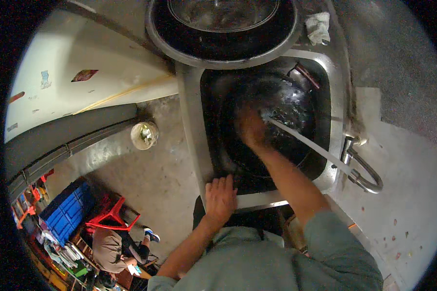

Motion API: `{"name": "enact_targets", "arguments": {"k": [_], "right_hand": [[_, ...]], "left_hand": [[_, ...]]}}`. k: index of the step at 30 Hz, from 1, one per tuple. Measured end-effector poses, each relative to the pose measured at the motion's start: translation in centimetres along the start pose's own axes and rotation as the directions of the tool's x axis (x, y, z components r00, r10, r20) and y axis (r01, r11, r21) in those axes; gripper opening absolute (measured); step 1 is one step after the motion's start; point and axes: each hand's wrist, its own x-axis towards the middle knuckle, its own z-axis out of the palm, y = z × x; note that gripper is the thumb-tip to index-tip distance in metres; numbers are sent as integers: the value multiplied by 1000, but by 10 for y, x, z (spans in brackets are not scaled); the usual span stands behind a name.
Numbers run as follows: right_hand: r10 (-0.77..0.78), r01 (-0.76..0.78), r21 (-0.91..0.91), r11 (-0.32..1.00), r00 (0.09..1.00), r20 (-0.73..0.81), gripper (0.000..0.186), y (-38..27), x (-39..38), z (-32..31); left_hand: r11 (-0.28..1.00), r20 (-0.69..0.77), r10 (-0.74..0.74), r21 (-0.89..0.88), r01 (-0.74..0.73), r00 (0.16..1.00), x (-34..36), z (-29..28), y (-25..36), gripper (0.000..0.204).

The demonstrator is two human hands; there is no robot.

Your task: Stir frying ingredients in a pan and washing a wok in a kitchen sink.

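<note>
A round dark pan (238,150) sits in the metal sink (190,140) beneath water (308,139) running from the tap (378,175). The right hand (252,125) is in it, blurred; its grip I cannot tell. The left hand (221,198) rests loosely open on the near rim, grasping nothing. Beyond stands a basin (247,62); leftward, a bucket (134,138) on grey floor (165,167) and a seated person (109,250).
</note>
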Motion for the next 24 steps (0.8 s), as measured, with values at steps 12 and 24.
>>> {"name": "enact_targets", "arguments": {"k": [12, 24], "right_hand": [[228, -165, -403, 900, 967, 116, 43, 162, -87, -51], [-14, 12, 103, 995, 1000, 13, 38, 4, -74, 2]], "left_hand": [[997, 177, -38, -66, 50, 983, 10, 0, 7, 50], [1000, 38, 21, -25, -20, 999, 8, -5, 5, 48]]}}
